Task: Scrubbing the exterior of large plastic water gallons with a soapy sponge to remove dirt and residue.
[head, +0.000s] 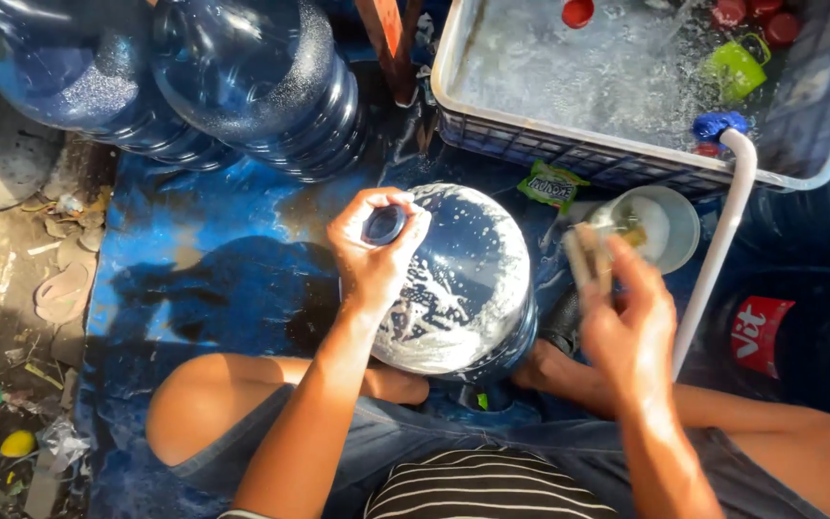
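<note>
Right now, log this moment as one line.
left hand: grips soapy water jug neck | right hand: holds scrub pad | bowl beside

1. The left hand covers the soapy jug's neck rim.
2. The object in the right hand is blurred; unidentifiable.
3. The picture's top edge cuts off the crate.

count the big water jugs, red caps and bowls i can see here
big water jugs: 3, one soapy jug under the left hand, two lying behind
red caps: 5, in the crate
bowls: 1
total: 9
</note>
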